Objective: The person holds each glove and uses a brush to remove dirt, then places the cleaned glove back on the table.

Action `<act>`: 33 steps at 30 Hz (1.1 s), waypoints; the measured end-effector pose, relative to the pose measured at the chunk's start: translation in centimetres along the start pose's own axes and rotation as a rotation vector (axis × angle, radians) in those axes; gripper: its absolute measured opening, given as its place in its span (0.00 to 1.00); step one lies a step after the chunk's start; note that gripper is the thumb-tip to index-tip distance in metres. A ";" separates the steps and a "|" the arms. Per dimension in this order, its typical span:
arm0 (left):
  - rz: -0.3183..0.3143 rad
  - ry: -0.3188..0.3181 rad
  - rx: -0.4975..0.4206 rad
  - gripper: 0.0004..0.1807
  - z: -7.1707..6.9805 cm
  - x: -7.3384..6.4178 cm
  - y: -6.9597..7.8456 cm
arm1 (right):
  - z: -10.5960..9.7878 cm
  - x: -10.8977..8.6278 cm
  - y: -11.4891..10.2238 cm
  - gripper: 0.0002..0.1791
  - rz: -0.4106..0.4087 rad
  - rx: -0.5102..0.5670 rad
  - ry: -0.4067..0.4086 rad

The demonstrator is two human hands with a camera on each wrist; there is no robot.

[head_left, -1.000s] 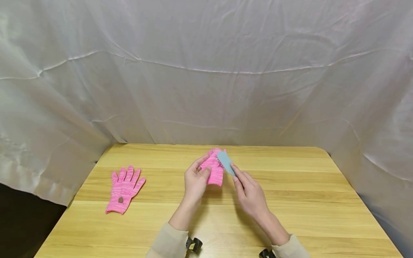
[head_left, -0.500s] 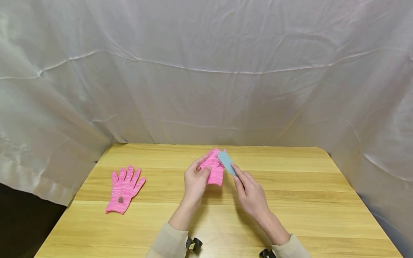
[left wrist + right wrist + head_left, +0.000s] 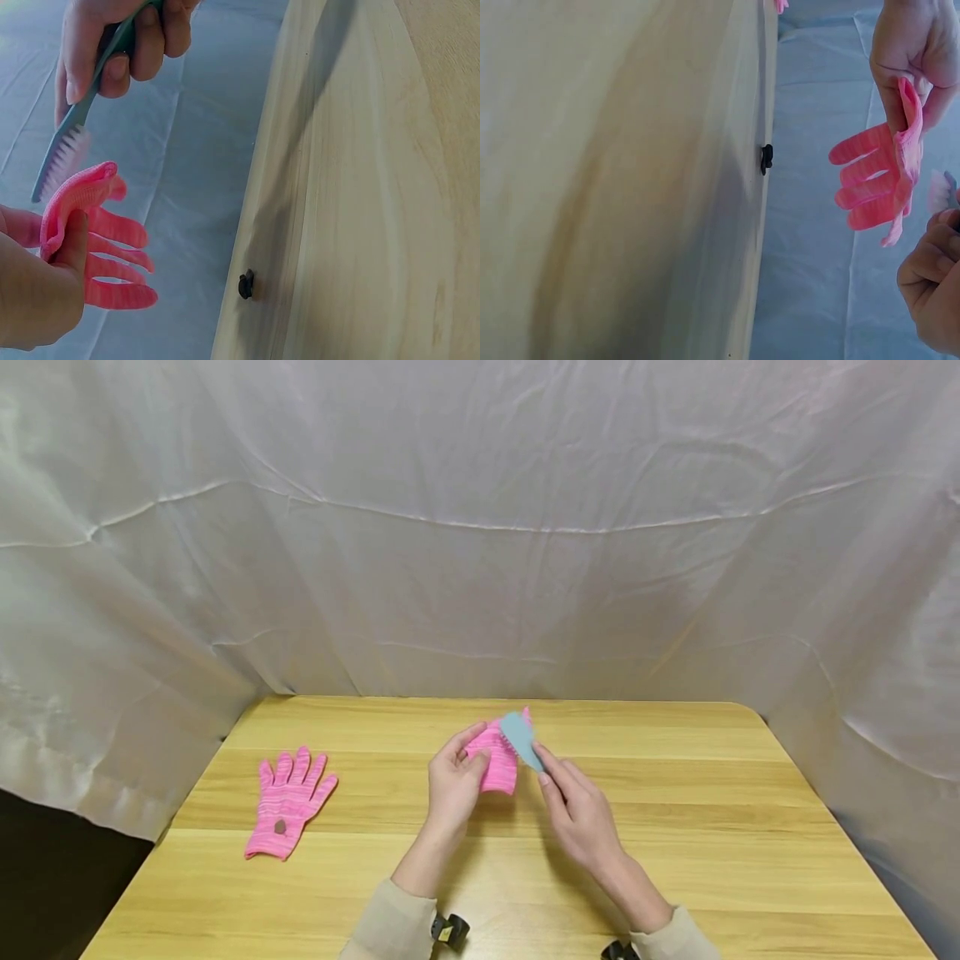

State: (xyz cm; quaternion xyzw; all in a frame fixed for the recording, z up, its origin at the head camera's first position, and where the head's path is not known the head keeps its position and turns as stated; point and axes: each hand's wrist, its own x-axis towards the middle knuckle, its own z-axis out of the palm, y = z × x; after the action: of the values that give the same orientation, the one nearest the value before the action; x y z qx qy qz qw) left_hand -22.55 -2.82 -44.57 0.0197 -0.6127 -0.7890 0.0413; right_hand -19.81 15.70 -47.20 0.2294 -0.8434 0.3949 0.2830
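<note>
The pink glove (image 3: 498,774) is up off the table (image 3: 712,802), in front of the person and near the table's far edge, held at one side by the left hand (image 3: 456,777), whose thumb and fingers pinch the knit. That one-sided grip looks like the weak point: if the brush (image 3: 521,742) dragged hard, the loose cloth could twist, fold over or slip from the pinch. Bristles could also snag the knit and pull a loop, or a stroke running too far toward the left could scrape the thumb. The glove is bright pink with paler streaks, soft and bent rather than flat; in both wrist views its limp fingers hang spread apart. The right hand (image 3: 582,818) is curled around the brush's handle, the blue-green back facing up and the pale bristles toward the glove, very close; whether they touch cannot be told for sure. Farther out, to the person's left, a second glove (image 3: 292,797) lies flat with fingers spread, a dark brown patch (image 3: 281,827) near its cuff. Behind the wood-grain table hangs a pale, creased curtain (image 3: 480,585).
</note>
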 end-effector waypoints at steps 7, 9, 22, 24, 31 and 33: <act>-0.008 -0.009 -0.002 0.24 0.0 0.0 -0.1 | 0.2 -0.1 -0.2 0.26 -0.016 -0.006 -0.054; -0.008 -0.006 -0.005 0.24 0.0 0.0 -0.1 | 0.1 -0.1 -0.2 0.26 -0.005 -0.019 -0.059; 0.004 0.004 -0.029 0.22 0.1 -0.1 0.1 | 0.0 0.0 -0.2 0.25 0.015 -0.097 -0.036; 0.001 0.003 -0.033 0.22 0.1 0.0 0.1 | -0.1 0.0 -0.1 0.25 0.021 -0.103 -0.035; 0.010 -0.004 -0.046 0.22 0.1 -0.1 0.1 | -0.1 0.1 -0.1 0.25 0.026 -0.113 -0.024; 0.012 -0.004 -0.049 0.22 0.1 -0.1 0.1 | -0.1 0.1 -0.1 0.25 0.031 -0.115 -0.023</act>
State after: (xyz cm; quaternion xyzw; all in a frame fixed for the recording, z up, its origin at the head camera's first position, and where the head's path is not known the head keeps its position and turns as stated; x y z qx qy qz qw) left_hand -22.43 -2.72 -44.44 0.0133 -0.5933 -0.8036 0.0452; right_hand -19.77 15.74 -47.05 0.2042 -0.8714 0.3472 0.2800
